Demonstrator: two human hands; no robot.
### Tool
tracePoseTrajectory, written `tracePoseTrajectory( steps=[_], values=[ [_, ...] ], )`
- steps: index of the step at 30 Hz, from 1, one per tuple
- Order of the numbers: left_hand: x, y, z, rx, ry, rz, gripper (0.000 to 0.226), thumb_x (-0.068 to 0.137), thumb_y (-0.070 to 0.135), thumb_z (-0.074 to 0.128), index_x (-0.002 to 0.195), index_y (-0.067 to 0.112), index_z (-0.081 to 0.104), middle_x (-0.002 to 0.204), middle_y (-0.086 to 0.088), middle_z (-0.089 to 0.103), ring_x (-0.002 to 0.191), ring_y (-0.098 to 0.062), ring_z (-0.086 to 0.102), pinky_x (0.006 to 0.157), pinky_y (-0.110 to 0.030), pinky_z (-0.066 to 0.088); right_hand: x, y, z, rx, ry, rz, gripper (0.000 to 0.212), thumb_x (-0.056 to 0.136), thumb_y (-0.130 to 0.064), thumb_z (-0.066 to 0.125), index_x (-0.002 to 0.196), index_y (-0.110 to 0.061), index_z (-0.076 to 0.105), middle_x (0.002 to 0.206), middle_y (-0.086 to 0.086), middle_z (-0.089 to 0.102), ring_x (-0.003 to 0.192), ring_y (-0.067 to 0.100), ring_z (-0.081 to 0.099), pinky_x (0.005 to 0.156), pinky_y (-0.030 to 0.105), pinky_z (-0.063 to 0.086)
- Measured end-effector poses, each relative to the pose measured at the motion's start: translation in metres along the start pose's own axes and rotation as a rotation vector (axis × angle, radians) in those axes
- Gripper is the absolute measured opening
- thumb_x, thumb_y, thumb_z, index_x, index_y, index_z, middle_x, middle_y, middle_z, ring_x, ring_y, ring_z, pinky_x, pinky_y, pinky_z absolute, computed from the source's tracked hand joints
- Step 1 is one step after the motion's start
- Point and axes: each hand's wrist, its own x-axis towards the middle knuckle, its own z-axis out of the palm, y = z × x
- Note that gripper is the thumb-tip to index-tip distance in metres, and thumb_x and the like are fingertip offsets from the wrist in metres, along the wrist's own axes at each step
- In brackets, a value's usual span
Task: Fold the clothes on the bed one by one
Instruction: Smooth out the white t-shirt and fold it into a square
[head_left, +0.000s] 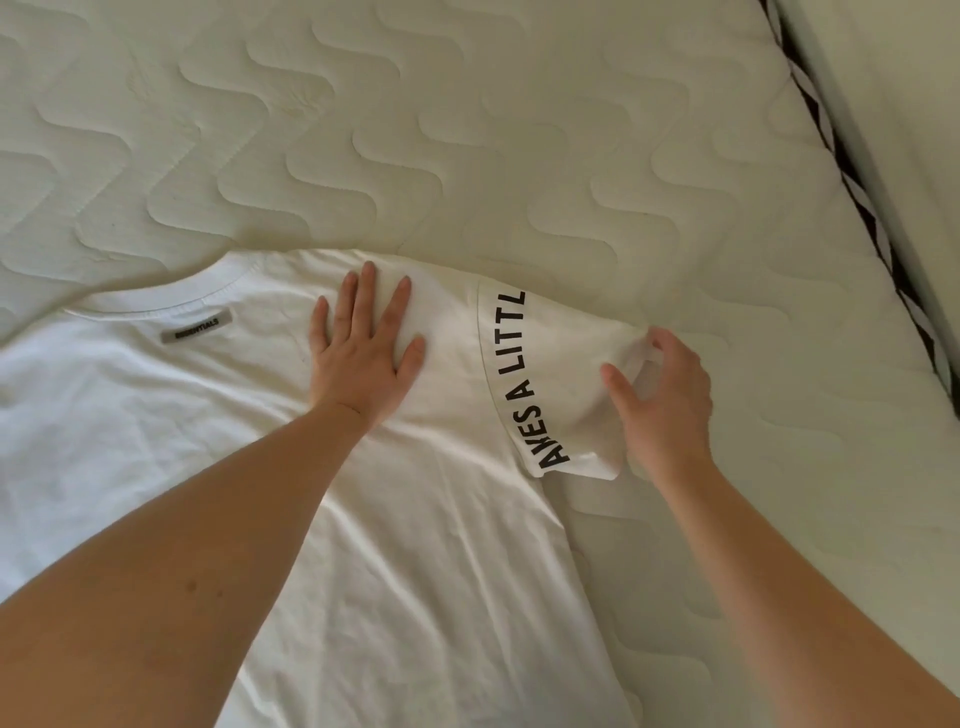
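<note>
A white T-shirt (218, 415) lies spread flat on the bed, collar toward the top left, with a small grey label below the neckline. Its right sleeve (561, 364) carries black lettering along the shoulder seam. My left hand (363, 353) presses flat on the shirt's shoulder, fingers straight and spread. My right hand (660, 395) pinches the sleeve's cuff edge between thumb and fingers, lifting it slightly off the bed.
The shirt rests on a cream quilted mattress (467, 130) with a wavy stitch pattern. A black-and-white trim (852, 192) marks the mattress edge at the right, with a pale surface beyond it.
</note>
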Motion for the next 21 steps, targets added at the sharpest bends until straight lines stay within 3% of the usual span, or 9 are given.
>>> tracePoseTrajectory(
  steps=[2, 3, 6, 9, 12, 14, 17, 19, 21],
  values=[
    [0.001, -0.003, -0.009, -0.031, -0.087, 0.019, 0.069, 0.091, 0.064, 0.015, 0.151, 0.046, -0.014, 0.162, 0.005, -0.022, 0.149, -0.013, -0.02, 0.119, -0.043, -0.012, 0.021, -0.012, -0.003, -0.116, -0.055, -0.123, 0.077, 0.088, -0.044, 0.066, 0.151, -0.022, 0.028, 0.154, 0.002, 0.033, 0.143, 0.024, 0.024, 0.114, 0.042, 0.018],
    [0.003, -0.004, -0.017, -0.085, -0.118, 0.014, 0.069, 0.091, 0.062, 0.022, 0.152, 0.047, -0.005, 0.163, 0.006, -0.016, 0.15, -0.013, -0.015, 0.119, -0.043, -0.009, 0.032, -0.018, -0.004, -0.167, -0.088, -0.178, 0.08, 0.087, -0.046, 0.066, 0.152, -0.024, 0.025, 0.155, 0.0, 0.031, 0.144, 0.023, 0.022, 0.114, 0.042, 0.016],
    [0.02, -0.001, -0.054, -0.309, 0.031, -0.017, 0.046, 0.094, 0.046, 0.047, 0.139, 0.035, 0.046, 0.15, -0.003, 0.033, 0.141, -0.025, 0.029, 0.111, -0.045, 0.016, 0.057, -0.038, -0.003, -0.368, -0.292, -0.245, 0.065, 0.086, -0.051, 0.065, 0.142, -0.029, 0.042, 0.137, -0.001, 0.052, 0.131, 0.026, 0.038, 0.105, 0.041, 0.024],
    [0.048, 0.031, -0.084, -0.19, -0.006, 0.145, 0.049, 0.092, 0.044, 0.059, 0.138, 0.03, 0.048, 0.143, -0.001, 0.04, 0.135, -0.025, 0.035, 0.109, -0.045, 0.018, 0.064, -0.052, -0.002, -0.523, -0.331, -0.278, 0.039, 0.087, -0.046, 0.063, 0.119, -0.024, 0.061, 0.102, 0.001, 0.057, 0.112, 0.028, 0.049, 0.09, 0.037, 0.032],
    [0.079, 0.066, -0.104, -0.071, -0.267, 0.269, 0.039, 0.089, 0.043, 0.065, 0.125, 0.03, 0.058, 0.133, 0.001, 0.048, 0.126, -0.023, 0.044, 0.107, -0.043, 0.022, 0.063, -0.053, -0.007, -0.334, -0.335, -0.279, 0.032, 0.085, -0.037, 0.068, 0.109, -0.016, 0.061, 0.092, 0.0, 0.055, 0.091, 0.024, 0.054, 0.071, 0.031, 0.034],
    [0.093, 0.079, -0.11, -0.08, -0.323, 0.298, 0.022, 0.09, 0.036, 0.066, 0.109, 0.027, 0.06, 0.115, 0.002, 0.055, 0.114, -0.024, 0.052, 0.093, -0.036, 0.032, 0.061, -0.048, -0.013, -0.281, -0.317, -0.285, 0.027, 0.085, -0.039, 0.07, 0.099, -0.02, 0.057, 0.082, -0.004, 0.055, 0.081, 0.023, 0.055, 0.062, 0.03, 0.033],
    [0.101, 0.081, -0.109, -0.253, -0.271, 0.226, 0.011, 0.092, 0.028, 0.066, 0.095, 0.026, 0.055, 0.101, 0.003, 0.057, 0.094, -0.021, 0.054, 0.074, -0.03, 0.035, 0.062, -0.037, -0.025, -0.332, -0.213, -0.225, 0.035, 0.084, -0.054, 0.067, 0.083, -0.023, 0.049, 0.067, -0.008, 0.051, 0.067, 0.021, 0.054, 0.051, 0.027, 0.028],
    [0.1, 0.079, -0.099, -0.332, -0.245, 0.168, 0.008, 0.093, 0.027, 0.064, 0.099, 0.022, 0.062, 0.103, 0.002, 0.06, 0.091, -0.018, 0.053, 0.072, -0.029, 0.036, 0.062, -0.029, -0.029, -0.409, -0.149, -0.161, 0.051, 0.084, -0.063, 0.059, 0.069, -0.015, 0.05, 0.06, -0.004, 0.052, 0.061, 0.019, 0.053, 0.048, 0.027, 0.024],
    [0.099, 0.077, -0.085, -0.326, -0.257, 0.125, 0.013, 0.096, 0.027, 0.059, 0.105, 0.019, 0.065, 0.102, 0.0, 0.061, 0.094, -0.02, 0.054, 0.073, -0.03, 0.035, 0.059, -0.021, -0.03, -0.396, -0.079, -0.089, 0.052, 0.085, -0.062, 0.056, 0.065, -0.014, 0.054, 0.06, -0.002, 0.055, 0.06, 0.018, 0.053, 0.049, 0.028, 0.026]
  ],
)
